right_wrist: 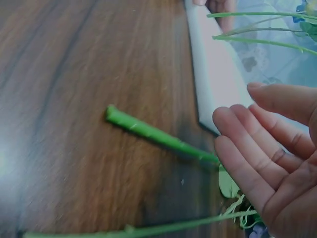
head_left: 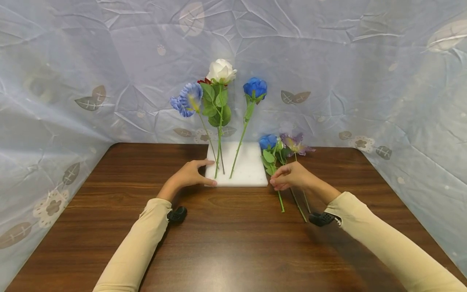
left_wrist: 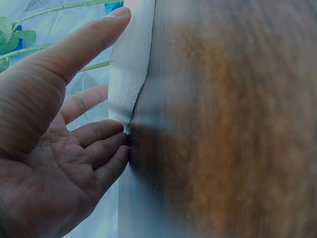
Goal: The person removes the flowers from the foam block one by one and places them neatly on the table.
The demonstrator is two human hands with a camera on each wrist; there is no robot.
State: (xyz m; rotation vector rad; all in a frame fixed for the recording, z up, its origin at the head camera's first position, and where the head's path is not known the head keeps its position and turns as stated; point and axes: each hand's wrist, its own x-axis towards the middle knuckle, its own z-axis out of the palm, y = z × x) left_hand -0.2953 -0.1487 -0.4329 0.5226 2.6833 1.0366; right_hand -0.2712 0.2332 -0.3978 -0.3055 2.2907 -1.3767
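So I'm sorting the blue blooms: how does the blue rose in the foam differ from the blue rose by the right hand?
The standing blue rose is upright, its stem pushed into the white foam block; the lying blue rose rests flat on the table. No hand touches the standing one; the right hand covers the lying one's stem. Both have blue blooms and green stems.
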